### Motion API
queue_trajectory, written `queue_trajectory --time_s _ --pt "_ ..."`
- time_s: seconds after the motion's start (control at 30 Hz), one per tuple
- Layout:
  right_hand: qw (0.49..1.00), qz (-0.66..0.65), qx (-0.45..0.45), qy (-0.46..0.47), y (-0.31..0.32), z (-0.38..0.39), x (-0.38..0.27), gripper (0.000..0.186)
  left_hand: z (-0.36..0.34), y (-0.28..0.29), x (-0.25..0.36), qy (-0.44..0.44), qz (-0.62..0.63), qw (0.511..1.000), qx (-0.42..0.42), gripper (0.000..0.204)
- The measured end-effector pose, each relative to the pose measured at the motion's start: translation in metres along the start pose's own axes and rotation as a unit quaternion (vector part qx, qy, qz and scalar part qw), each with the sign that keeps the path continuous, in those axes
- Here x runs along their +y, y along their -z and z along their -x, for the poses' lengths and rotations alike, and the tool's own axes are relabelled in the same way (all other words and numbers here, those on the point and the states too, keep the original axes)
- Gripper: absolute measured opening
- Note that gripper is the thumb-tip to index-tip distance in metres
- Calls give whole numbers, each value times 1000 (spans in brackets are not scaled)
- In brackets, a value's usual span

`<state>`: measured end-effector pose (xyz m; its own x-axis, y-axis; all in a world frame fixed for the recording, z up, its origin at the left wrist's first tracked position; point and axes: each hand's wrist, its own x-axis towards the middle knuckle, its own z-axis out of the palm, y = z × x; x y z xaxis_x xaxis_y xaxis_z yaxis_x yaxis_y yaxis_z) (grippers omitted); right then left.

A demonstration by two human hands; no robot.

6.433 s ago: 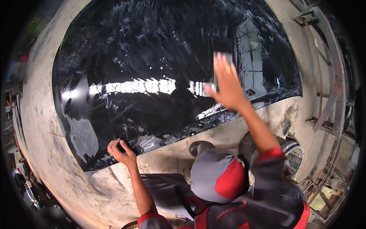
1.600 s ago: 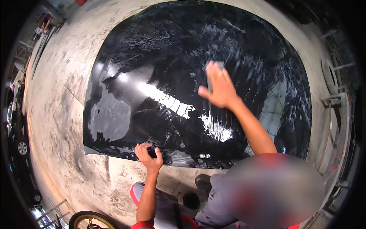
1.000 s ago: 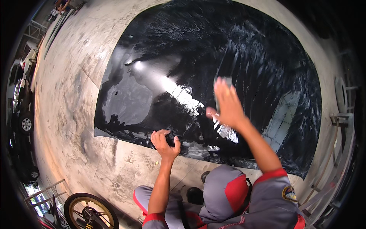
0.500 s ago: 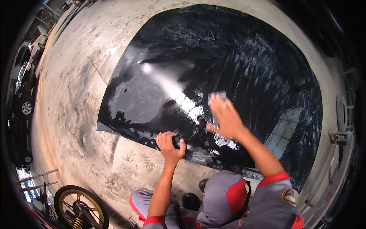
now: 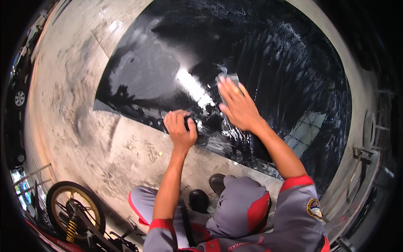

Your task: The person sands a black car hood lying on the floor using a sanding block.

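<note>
A large glossy black car hood panel [image 5: 201,42] lies in front of me, wet, with milky residue streaked over it. My right hand [image 5: 240,107] presses flat on the panel, fingers stretched forward, over a thin grey sheet that looks like sandpaper [image 5: 233,77]; the sheet's front edge shows past the fingertips. My left hand [image 5: 179,128] is at the panel's near edge, fingers curled and thumb bent round. Something dark and rounded shows between that thumb and the fingers; I cannot make out whether it is a separate thing.
Stained concrete floor [image 5: 126,151] surrounds the panel. At the lower left stands a motorcycle wheel [image 5: 75,210] with a gold rim. Parked vehicles line the far left. A metal frame [image 5: 365,155] runs along the right. My black shoes [image 5: 199,200] are close to the panel's near edge.
My right hand has slid the grey sheet forward and slightly left over the panel. The left hand stays at the near edge. The whole view has shifted, so the panel sits higher.
</note>
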<state>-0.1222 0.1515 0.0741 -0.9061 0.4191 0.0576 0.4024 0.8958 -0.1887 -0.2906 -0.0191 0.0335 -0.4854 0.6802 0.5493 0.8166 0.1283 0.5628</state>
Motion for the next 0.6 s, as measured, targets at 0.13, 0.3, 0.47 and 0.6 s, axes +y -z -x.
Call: queue_trajectory --time_s 0.13,0.3,0.47,0.6 --pt "993 -46 -108 31 14 63 -31 63 9 9 -15 3 24 1000 6 14" --pt "968 -25 -217 122 31 118 -16 63 7 4 -4 22 45 998 42 16" --pt "971 -41 -165 166 15 30 -43 60 16 6 -16 48 84 991 95 20" --pt "952 -43 -254 167 29 116 -2 61 10 -2 -7 48 89 990 97 19"
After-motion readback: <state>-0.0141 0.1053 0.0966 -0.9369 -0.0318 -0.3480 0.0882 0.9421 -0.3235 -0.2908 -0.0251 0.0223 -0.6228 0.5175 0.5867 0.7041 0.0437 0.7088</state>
